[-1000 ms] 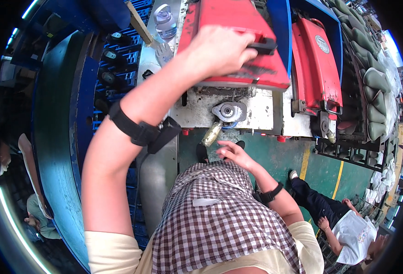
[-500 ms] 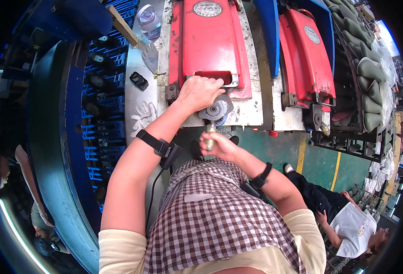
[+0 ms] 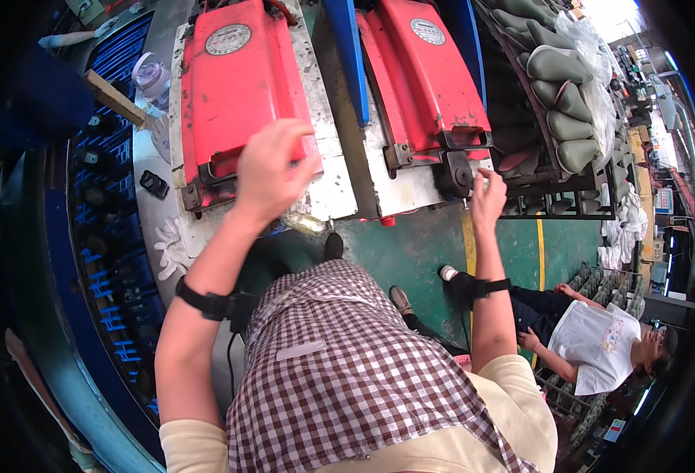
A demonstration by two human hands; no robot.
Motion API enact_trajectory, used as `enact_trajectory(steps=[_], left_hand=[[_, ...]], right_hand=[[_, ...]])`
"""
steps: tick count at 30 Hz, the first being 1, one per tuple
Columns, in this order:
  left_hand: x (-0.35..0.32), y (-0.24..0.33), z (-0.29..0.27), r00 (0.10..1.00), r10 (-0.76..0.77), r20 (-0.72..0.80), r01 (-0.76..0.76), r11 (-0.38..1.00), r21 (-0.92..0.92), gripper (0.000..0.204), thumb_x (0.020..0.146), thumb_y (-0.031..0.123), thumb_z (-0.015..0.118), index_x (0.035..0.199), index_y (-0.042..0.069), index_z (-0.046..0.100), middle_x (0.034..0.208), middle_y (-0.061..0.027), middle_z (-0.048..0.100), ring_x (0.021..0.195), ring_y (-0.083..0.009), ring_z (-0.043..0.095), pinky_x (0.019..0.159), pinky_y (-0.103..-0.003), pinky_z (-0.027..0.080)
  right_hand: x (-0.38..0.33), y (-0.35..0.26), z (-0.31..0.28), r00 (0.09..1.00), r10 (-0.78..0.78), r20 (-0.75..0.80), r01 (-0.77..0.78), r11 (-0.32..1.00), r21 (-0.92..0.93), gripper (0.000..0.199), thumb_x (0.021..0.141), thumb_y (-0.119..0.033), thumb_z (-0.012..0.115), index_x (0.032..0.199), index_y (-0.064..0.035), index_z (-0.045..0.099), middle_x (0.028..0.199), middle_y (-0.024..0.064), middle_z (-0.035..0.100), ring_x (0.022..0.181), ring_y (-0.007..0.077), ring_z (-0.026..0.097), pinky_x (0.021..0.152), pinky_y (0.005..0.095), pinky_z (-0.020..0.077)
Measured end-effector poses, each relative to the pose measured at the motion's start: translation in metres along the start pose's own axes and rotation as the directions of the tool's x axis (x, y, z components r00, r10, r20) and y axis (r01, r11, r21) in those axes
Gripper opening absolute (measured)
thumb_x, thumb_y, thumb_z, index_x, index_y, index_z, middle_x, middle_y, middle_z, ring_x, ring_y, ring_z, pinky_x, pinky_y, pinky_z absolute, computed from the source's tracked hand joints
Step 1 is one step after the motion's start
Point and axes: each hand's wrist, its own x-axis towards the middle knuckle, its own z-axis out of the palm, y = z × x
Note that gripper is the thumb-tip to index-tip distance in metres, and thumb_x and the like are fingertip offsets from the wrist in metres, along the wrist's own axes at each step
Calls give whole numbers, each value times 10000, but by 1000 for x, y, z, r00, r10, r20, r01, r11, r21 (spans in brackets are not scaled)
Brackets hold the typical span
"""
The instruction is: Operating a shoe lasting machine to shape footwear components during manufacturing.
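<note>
My left hand [image 3: 268, 173] is raised over the front of the left red machine cover [image 3: 241, 87]. It is blurred, with thumb and fingers apart and nothing between them. Partly behind that wrist, a lever with a yellowish wrapped grip [image 3: 304, 222] sticks out at the machine's front. My right hand [image 3: 488, 201] is at the front of the right red machine cover [image 3: 426, 87], its fingers curled next to a dark round latch [image 3: 459, 173]. Whatever lies inside those fingers is hidden. A black handle [image 3: 467, 139] sits on the cover just above the latch.
White gloves [image 3: 172, 248], a small black object [image 3: 154, 184] and a clear bottle [image 3: 152, 77] lie or stand left of the machines. A rack of grey-green foot-shaped forms [image 3: 572, 126] is at the right. Another person [image 3: 599, 347] is at the lower right.
My left hand has come off the left cover's front handle and opened. My right hand has let go of the wrapped lever and moved right to the other machine. The view has shifted right.
</note>
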Motion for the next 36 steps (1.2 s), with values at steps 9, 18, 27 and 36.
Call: enact_trajectory(steps=[9, 18, 27, 36], left_hand=[[44, 66, 171, 912, 136, 388, -133, 991, -36, 641, 889, 301, 709, 1464, 162, 461, 1556, -147, 383, 1478, -333, 322, 1208, -526, 238], [105, 102, 212, 882, 377, 283, -414, 906, 84, 699, 795, 151, 720, 1452, 167, 482, 1450, -89, 486, 1450, -294, 374, 1192, -552, 259], [243, 133, 162, 924, 379, -46, -379, 925, 4, 586, 821, 242, 682, 1375, 118, 537, 1372, -85, 562, 1344, -259, 480, 1144, -571, 266], [333, 133, 31, 834, 169, 526, 236, 752, -616, 664, 899, 325, 663, 1439, -9, 474, 1459, -246, 505, 1389, -323, 463, 1146, -413, 348]], right_hand=[[-60, 13, 5, 878, 397, 267, -361, 916, -176, 424, 1047, -422, 462, 1083, -31, 621, 1008, 248, 675, 1036, 459, 618, 866, 529, 480], [-13, -28, -36, 948, -155, 277, 101, 974, 202, 163, 923, -184, 674, 995, -38, 673, 913, 113, 640, 964, 329, 603, 856, 416, 467], [138, -54, 121, 920, -173, 352, 181, 983, 10, 703, 945, -399, 638, 1509, -71, 376, 1469, 244, 447, 1391, 387, 414, 1109, 480, 394], [166, -23, 112, 811, 119, 573, -493, 668, 558, 902, 778, -458, 779, 1521, -72, 445, 1373, 221, 594, 1189, 331, 631, 1049, 397, 454]])
